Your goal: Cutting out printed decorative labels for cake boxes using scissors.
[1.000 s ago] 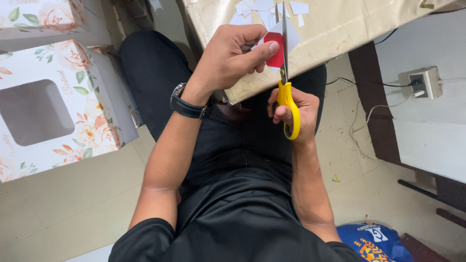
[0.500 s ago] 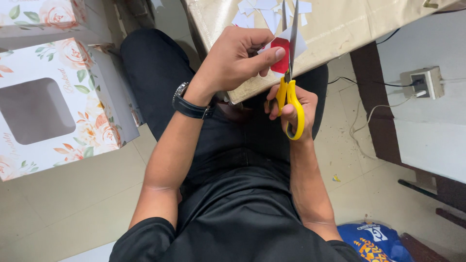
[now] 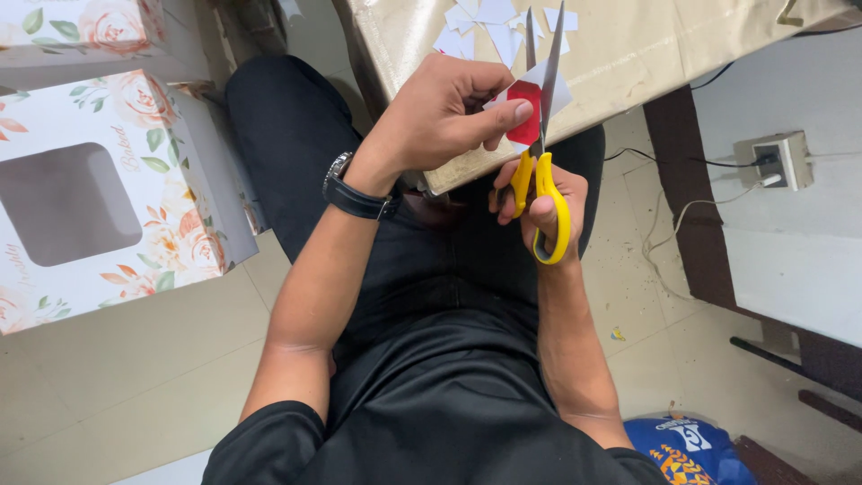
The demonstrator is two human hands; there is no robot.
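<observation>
Scissors: shiny metal blades w/ glossy yellow plastic handles. Red-and-white paper piece, matt. Counter covered in glossy tan plastic sheet. Floral box: smooth printed cardboard.

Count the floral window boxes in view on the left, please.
2. One floral box with a cut-out window stands on the floor left of the person's knee; a second floral box sits behind it at the top-left edge, mostly cropped. More may lie outside the picture.

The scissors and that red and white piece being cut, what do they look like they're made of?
Scissors: glossy yellow handles, probably plastic; grey blades with a metallic sheen, likely steel. Red and white piece: thin, flat, matte with crisp cut edges, likely paper or thin card.
</observation>
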